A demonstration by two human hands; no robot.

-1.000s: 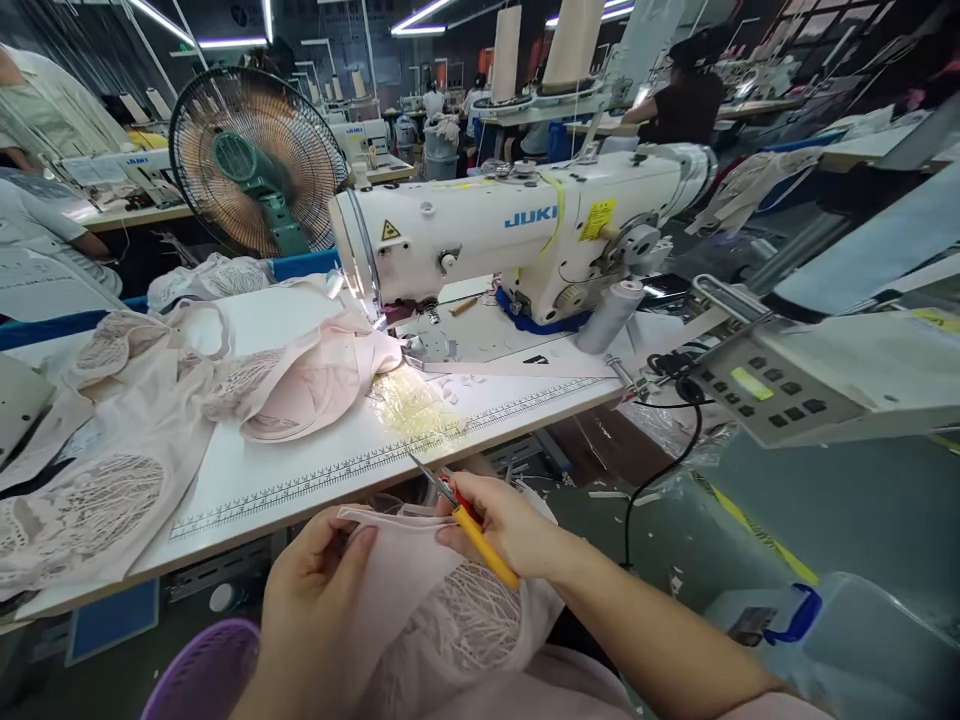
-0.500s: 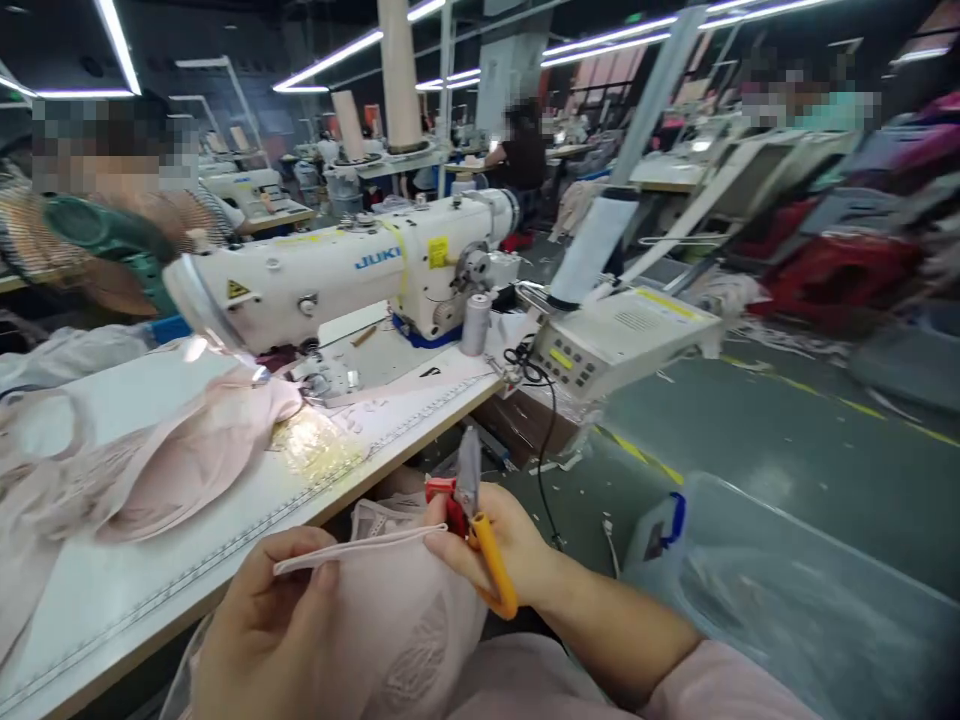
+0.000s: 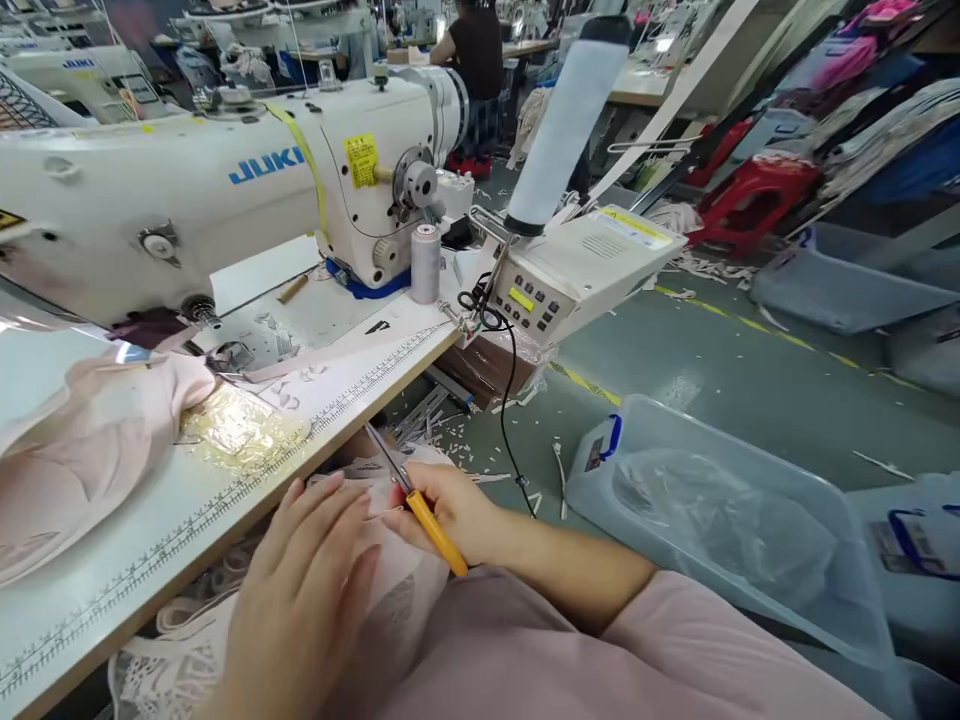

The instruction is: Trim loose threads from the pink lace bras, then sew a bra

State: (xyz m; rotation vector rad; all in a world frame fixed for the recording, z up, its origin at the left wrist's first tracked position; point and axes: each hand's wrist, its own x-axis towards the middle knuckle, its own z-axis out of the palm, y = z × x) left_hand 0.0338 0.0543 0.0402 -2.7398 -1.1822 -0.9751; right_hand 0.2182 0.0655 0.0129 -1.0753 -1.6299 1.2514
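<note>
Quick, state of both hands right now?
Left hand: open, over the pink cloth; whether it grips any can't be told.
Right hand: closed, holding scissors.

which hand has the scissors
The right hand: it grips the orange-handled scissors. The left hand, fingers extended over the pink cloth, holds none.

The right hand (image 3: 461,508) grips orange-handled scissors (image 3: 436,533). The left hand (image 3: 304,590) overlaps pink fabric (image 3: 415,562). Beyond both stands a JUKI sewing machine (image 3: 247,215).
</note>
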